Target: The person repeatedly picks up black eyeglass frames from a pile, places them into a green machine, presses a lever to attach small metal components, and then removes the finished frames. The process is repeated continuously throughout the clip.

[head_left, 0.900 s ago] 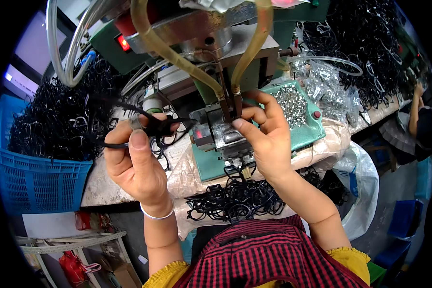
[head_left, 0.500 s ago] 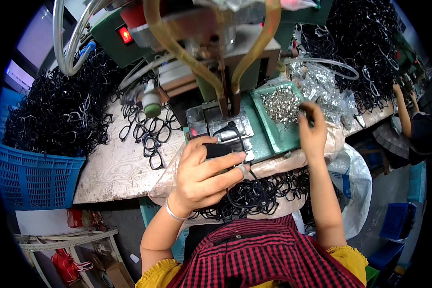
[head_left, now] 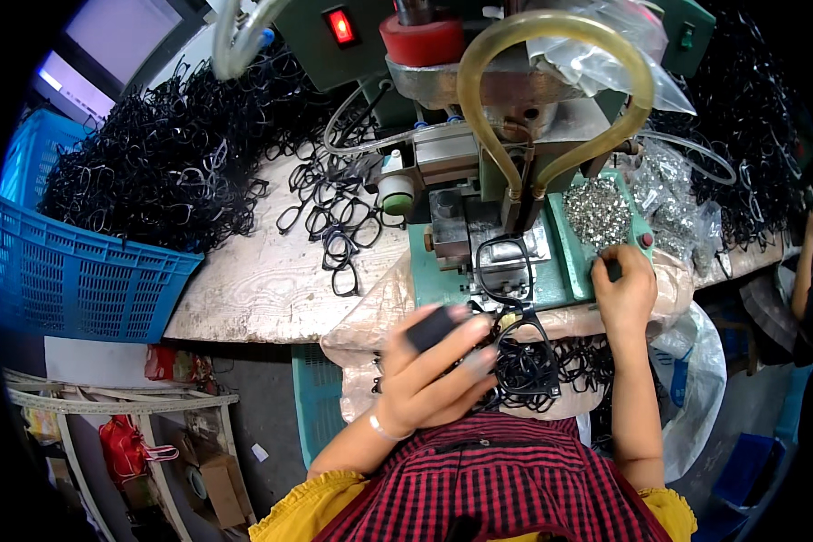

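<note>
A press machine (head_left: 506, 135) is set at the worktop's (head_left: 262, 289) far edge. A basket (head_left: 72, 271) heaped with eyeglass frames (head_left: 163, 163) is placed at the left end. Loose frames (head_left: 334, 217) are spread between basket and machine. A tray of small metal parts (head_left: 596, 208) is set just right of the machine, with another pile of frames (head_left: 750, 154) behind it.

Your left hand (head_left: 434, 375) hovers at the bench edge, fingers curled, one fingertip capped in a black sleeve, touching a black eyeglass frame (head_left: 515, 339) just to its right. That frame reaches up onto the metal plate of the green press machine (head_left: 479, 226) directly beyond your hands. Your right hand (head_left: 625, 291) rests at the rim of the tray of small silver metal parts (head_left: 598, 210). More loose black frames (head_left: 334, 217) lie beyond your left hand, and further left a blue basket (head_left: 72, 280) is heaped with them.
</note>
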{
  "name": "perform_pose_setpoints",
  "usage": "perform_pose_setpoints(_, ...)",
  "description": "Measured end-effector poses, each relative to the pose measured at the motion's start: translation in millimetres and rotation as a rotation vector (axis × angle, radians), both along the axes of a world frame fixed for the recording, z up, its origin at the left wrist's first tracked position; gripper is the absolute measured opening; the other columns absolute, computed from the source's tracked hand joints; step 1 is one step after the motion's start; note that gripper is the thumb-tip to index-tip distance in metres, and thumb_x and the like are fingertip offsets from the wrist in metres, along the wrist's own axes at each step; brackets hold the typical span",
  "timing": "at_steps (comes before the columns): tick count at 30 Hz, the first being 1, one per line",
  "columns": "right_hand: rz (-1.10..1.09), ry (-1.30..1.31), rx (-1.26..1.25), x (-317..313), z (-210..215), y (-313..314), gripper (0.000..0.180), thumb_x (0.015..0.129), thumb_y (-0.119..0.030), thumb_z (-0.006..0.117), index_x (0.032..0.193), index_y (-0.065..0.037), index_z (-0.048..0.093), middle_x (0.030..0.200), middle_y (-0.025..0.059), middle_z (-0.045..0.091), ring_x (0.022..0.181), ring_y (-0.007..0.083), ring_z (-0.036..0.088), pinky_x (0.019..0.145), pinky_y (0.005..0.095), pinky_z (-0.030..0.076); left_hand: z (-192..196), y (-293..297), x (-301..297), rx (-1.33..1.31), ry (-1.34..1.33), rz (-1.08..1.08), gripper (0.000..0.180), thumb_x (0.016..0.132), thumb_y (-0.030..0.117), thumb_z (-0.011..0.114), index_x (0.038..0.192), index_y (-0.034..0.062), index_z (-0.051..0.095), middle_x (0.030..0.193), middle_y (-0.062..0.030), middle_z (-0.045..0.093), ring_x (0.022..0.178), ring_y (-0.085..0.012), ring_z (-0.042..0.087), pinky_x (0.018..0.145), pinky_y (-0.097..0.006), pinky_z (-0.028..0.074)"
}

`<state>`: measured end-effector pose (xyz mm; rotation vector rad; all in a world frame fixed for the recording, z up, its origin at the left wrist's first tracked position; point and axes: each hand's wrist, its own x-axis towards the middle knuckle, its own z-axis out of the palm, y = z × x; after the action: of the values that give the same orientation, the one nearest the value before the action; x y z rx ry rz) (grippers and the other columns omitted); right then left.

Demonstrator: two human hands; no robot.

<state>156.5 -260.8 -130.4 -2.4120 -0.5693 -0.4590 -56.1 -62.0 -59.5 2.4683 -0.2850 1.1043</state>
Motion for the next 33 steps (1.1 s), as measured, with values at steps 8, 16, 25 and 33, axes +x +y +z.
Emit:
perform_pose_setpoints(8, 0.078, -0.062, 0.287, 11, 11, 19, 0.016, 0.084, -0.006, 0.071, 0.1, -0.004, 0.07, 0.094, 0.0132, 0.07, 0.087, 0.031, 0.067, 0.079, 0.0385, 0.052, 44, 127, 14, 0.107, -0.063, 0.607, 0.022, 0.078, -0.006, 0.066, 0.095, 0.0069, 0.073, 0.119, -0.0128, 0.067, 0.102, -0.0306, 0.06, 0.093, -0.04, 0.046)
perform_pose_setpoints(16, 0.039, -0.126, 0.291, 1, 5, -2, 0.007, 0.08, -0.004, 0.074, 0.086, -0.003, 0.07, 0.082, 0.0112, 0.068, 0.077, 0.0302, 0.064, 0.072, 0.038, 0.049, -101, 210, 21, 0.137, 0.346, 0.631, 0.021, 0.074, -0.001, 0.069, 0.092, 0.0085, 0.075, 0.142, -0.0143, 0.054, 0.112, -0.0353, 0.055, 0.096, -0.04, 0.046)
perform_pose_setpoints(25, 0.048, 0.172, 0.482, -30, 27, -28, 0.014, 0.082, 0.0, 0.071, 0.096, 0.001, 0.073, 0.091, 0.0112, 0.07, 0.085, 0.0214, 0.066, 0.08, 0.0311, 0.05, -59, 183, 34, -0.204, -0.078, 0.59, 0.007, 0.091, 0.008, 0.066, 0.089, 0.0014, 0.063, 0.095, -0.007, 0.069, 0.08, -0.0184, 0.058, 0.079, -0.031, 0.043)
perform_pose_setpoints(33, 0.466, -0.038, 0.647, -9, 66, 81, 0.019, 0.077, 0.0, 0.069, 0.095, -0.002, 0.068, 0.086, 0.0104, 0.069, 0.086, 0.0276, 0.066, 0.078, 0.0356, 0.051, -79, 136, 57, -1.074, 0.014, 0.251, 0.009, 0.099, 0.01, 0.061, 0.097, 0.0023, 0.058, 0.086, 0.001, 0.06, 0.074, -0.0068, 0.055, 0.064, -0.022, 0.046)
